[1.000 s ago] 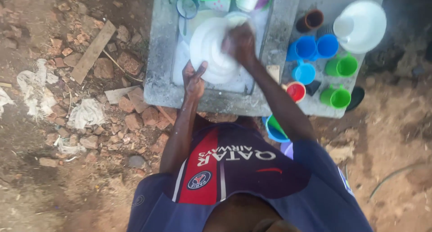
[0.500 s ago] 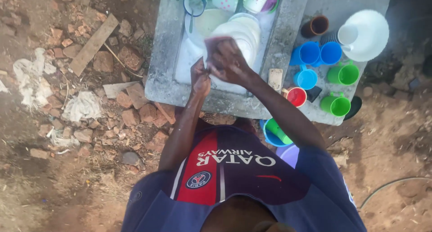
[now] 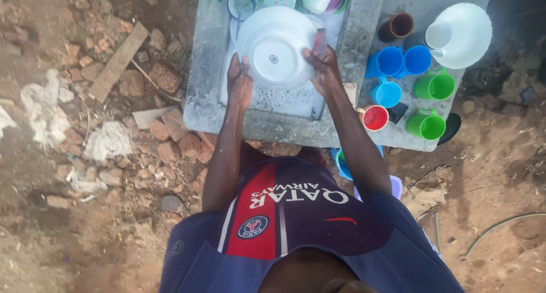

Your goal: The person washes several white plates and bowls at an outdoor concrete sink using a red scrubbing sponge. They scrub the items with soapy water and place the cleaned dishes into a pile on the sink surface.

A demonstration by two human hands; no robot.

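You are outdoors in a home yard, at an open-air dishwashing spot. A rough concrete sink (image 3: 205,71) stands on bare red earth, with broken bricks (image 3: 170,139) and a loose wooden plank (image 3: 118,61) scattered beside it. On its concrete ledge (image 3: 398,135) sit washed plastic cups (image 3: 427,125) (blue, green, red) and a white bowl (image 3: 466,34), household crockery under daylight.

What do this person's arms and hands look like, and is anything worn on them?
Both arms are bare from the short sleeves down. The left hand and right hand wear no gloves; no rings, watch or bands can be made out. The shirt is dark navy with a red centre panel edged in thin white stripes, white lettering and a round badge.
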